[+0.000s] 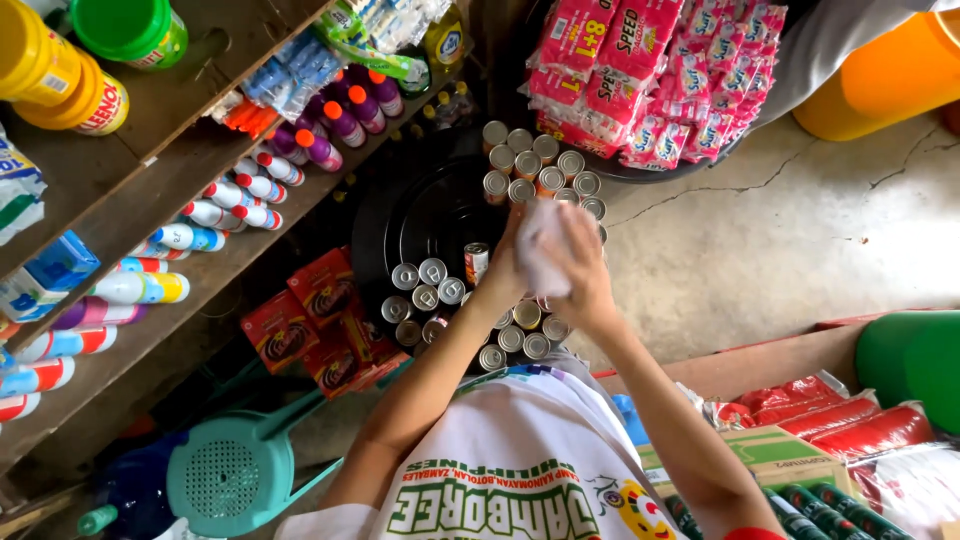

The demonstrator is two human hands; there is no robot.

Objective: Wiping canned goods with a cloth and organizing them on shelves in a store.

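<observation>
My left hand (506,268) and my right hand (583,272) meet over a black round tray (400,215) packed with several small tin cans (540,168). Both hands are closed around a crumpled white cloth (538,243), held just above the cans. Whatever the cloth wraps is hidden. A can with a red label (477,262) sits right beside my left wrist; I cannot tell if it is touched. More silver-topped cans (425,285) stand at the tray's near edge, under my forearms.
Wooden shelves (150,190) at the left carry rows of bottles and yellow tubs. Pink sachet packs (660,70) hang at the top; an orange bucket (885,75) and green tub (910,360) stand at the right. Red boxes (315,325) and a teal stool (235,470) lie below.
</observation>
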